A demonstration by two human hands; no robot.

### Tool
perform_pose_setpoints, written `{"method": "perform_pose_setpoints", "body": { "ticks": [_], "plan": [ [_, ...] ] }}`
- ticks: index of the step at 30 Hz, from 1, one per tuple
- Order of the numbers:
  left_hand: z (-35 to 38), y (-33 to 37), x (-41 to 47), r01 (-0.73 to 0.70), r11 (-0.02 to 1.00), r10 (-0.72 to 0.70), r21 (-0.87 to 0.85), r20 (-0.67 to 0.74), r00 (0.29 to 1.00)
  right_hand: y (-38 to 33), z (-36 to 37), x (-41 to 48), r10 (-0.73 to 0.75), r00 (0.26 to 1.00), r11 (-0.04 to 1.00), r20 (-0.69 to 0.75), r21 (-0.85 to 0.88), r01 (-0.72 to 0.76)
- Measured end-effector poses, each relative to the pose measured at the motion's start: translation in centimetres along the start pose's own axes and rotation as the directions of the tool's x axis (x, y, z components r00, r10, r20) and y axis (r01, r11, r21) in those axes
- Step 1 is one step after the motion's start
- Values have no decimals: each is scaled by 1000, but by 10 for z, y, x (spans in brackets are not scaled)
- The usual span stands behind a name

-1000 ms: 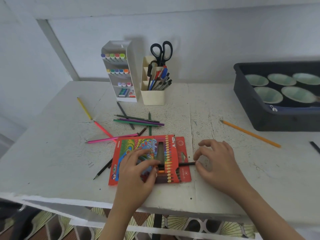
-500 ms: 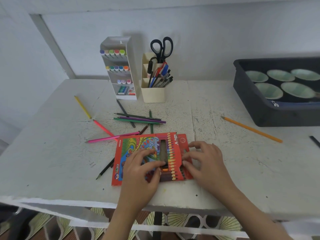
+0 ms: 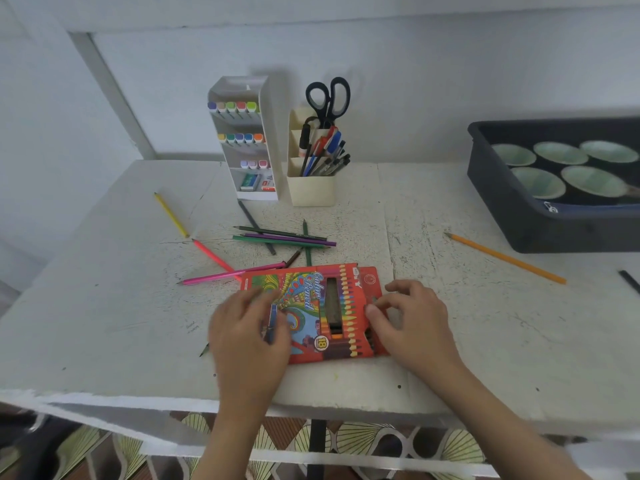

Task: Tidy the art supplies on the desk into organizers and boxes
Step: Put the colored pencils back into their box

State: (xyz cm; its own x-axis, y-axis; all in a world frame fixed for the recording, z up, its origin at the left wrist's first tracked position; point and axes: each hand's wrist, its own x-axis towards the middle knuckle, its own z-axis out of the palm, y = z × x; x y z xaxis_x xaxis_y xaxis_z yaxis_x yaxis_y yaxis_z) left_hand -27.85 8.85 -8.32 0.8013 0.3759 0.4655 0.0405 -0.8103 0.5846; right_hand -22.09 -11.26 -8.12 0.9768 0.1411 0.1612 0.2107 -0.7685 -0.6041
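A red cardboard box of colour pencils [image 3: 323, 306] lies flat on the white painted bench [image 3: 104, 306] between the two hands. The left hand [image 3: 247, 337] rests on the box's left part, fingers loosely spread and blurred, pressing on the printed lid. The right hand [image 3: 412, 320] sits at the box's open right end with its fingers curled and its thumb tip against the cardboard edge; whether it pinches the flap or a pencil cannot be told. Just beyond the left hand, a pink pencil [image 3: 232, 273] touches the box's far corner. Further out lie a red-pink pencil [image 3: 211, 254], a yellow pencil [image 3: 171, 214] and a crossed cluster of green and purple pencils [image 3: 284, 239]. Beyond the right hand and off to its outer side lies an orange pencil [image 3: 505, 258], near a dark plastic tub [image 3: 512, 216] holding pale green bowls. Far beyond both hands, against the wall, stand a white tiered marker organizer [image 3: 266, 133] and, just beside it, a cream pen holder [image 3: 311, 188] with black-handled scissors [image 3: 327, 98].
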Motion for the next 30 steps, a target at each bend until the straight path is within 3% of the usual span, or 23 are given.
{"method": "perform_pose_setpoints", "body": {
  "ticks": [3, 6, 10, 15, 25, 30],
  "plan": [
    [-11, -12, 9, 184, 975, -183, 124, -21, 983, -4, 0, 6, 38, 999, 998, 9, -51, -37],
    [-13, -13, 11, 292, 954, -294, 62, 29, 955, -8, -1, 9, 62, 992, 997, 106, -50, -57],
    [-12, -8, 12, 307, 952, -306, -8, 34, 951, -11, 2, 12, 132, 972, 990, 193, 13, -137],
    [-10, 1, 15, 239, 971, -239, 11, -21, 971, -9, -8, 14, 167, 969, 972, 181, 134, -193],
    [25, 53, 6, 199, 969, -172, -149, 174, 970, 33, -57, 4, 309, 949, 938, 70, 144, -316],
    [45, 73, 2, 173, 975, -134, -142, 250, 959, 60, -78, 0, 379, 924, 915, 51, 129, -382]
  ]
}}
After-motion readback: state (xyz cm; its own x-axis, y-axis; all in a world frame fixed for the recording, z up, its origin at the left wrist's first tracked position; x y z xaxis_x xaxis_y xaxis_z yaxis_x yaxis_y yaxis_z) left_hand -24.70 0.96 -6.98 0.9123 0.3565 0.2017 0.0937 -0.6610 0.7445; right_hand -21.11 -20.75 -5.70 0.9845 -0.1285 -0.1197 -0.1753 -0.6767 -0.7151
